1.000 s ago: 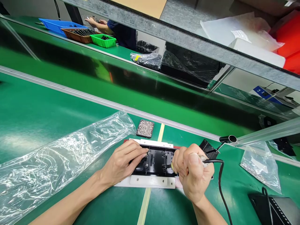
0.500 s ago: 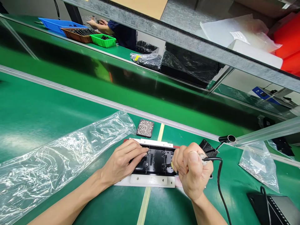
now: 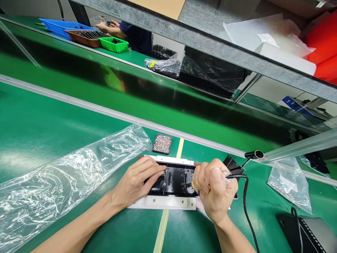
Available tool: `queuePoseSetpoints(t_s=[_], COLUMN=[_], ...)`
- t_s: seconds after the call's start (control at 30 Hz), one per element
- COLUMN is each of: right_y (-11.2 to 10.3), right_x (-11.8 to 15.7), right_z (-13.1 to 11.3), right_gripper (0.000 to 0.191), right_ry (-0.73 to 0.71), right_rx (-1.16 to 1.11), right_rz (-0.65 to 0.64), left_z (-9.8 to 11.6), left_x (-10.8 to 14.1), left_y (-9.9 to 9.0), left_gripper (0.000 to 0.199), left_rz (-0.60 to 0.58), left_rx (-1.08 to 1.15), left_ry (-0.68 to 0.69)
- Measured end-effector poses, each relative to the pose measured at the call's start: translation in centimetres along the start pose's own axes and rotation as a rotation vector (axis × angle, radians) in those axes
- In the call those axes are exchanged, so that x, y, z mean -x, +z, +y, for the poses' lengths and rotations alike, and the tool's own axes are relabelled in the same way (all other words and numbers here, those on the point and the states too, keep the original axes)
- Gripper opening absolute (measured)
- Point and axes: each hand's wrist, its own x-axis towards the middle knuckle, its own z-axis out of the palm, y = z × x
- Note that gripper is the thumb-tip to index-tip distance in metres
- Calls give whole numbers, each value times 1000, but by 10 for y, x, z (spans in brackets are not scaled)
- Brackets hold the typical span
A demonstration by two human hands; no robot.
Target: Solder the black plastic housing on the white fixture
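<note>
A black plastic housing [image 3: 173,181] with posts and ribs lies in a white fixture [image 3: 168,202] on the green table. My left hand [image 3: 140,177] rests over the housing's left end, thumb and forefinger pinched together near a post; whatever is between the fingertips is too small to make out. My right hand [image 3: 217,186] is wrapped round a corded tool, whose black cable [image 3: 245,200] runs down to the right. The tool's dark tip [image 3: 186,185] points left, low over the housing. Behind the fixture sits a small black tray [image 3: 162,143] full of tiny metal parts.
Clear plastic bags [image 3: 76,179] cover the left of the table. A metal tube holder [image 3: 254,155], a bag of small parts [image 3: 291,184] and a black device [image 3: 306,232] are at right. Beyond the partition, a person's hands [image 3: 110,28] work near coloured bins [image 3: 114,44].
The whole view has shifted very slightly. Both hands and the tool keep nearly the same places over the housing.
</note>
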Motion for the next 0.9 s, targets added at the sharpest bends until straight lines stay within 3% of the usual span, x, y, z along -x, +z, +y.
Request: queuePoseSetpoints(t_s=[0.9], right_y=[-3], right_x=[2], right_z=[2], right_gripper=[39], right_ry=[-28], right_rx=[12], right_rz=[-14], left_z=[-1], left_x=[3], left_y=[0], left_gripper=[38], left_rz=[-16], left_rx=[8], left_ry=[-10])
